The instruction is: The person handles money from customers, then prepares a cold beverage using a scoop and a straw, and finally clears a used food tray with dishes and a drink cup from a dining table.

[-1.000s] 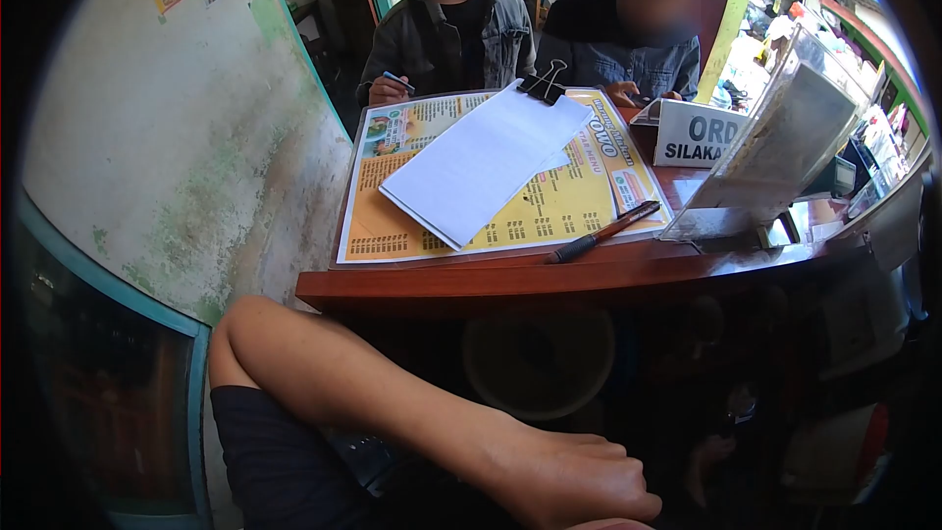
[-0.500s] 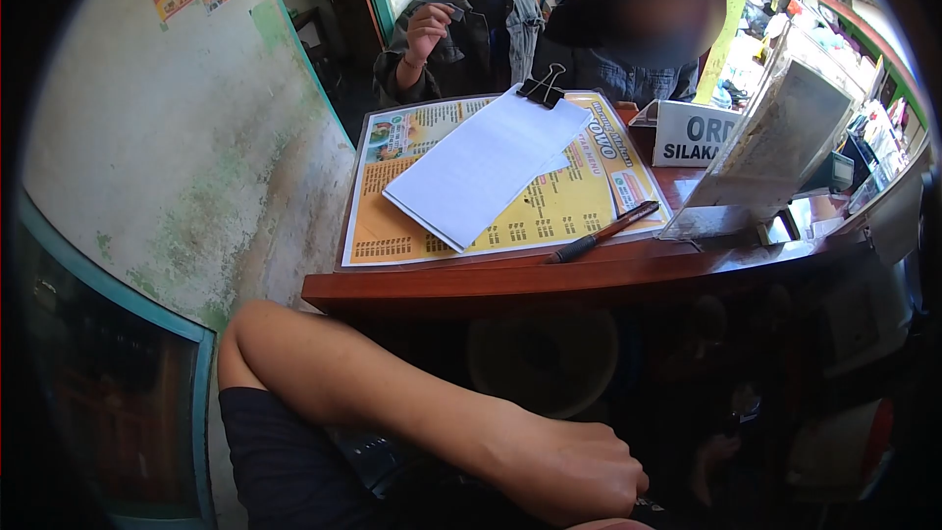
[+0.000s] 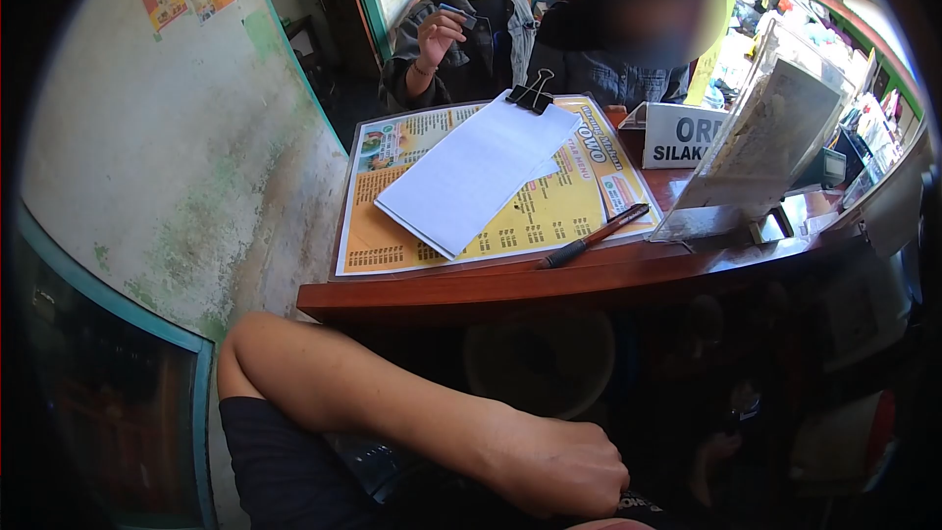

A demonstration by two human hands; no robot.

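My left forearm crosses low in front of my body, and my left hand (image 3: 557, 463) is closed with its back towards me. Its curled fingers point down and away, so what they hold, if anything, is hidden. Beside the knuckles shows dark cloth with pale lettering (image 3: 640, 504). My right hand is out of view; only a sliver of skin shows at the bottom edge. Beyond my arm, a stack of white paper (image 3: 481, 177) under a black binder clip (image 3: 531, 98) lies on a yellow menu sheet (image 3: 549, 211). A dark-gripped pen (image 3: 595, 236) rests at the menu's near edge.
A reddish wooden counter (image 3: 471, 292) stands ahead, with a white lettered sign (image 3: 680, 135) and a clear upright stand (image 3: 751, 152) at right. Two people face me across it; one raises a hand (image 3: 439, 38) holding a small bluish item. A stained wall (image 3: 167, 157) is at left.
My view has shifted slightly, so the counter things sit a little further left. My left hand has moved slightly left and stays closed. The small item in the person's raised hand shows more clearly.
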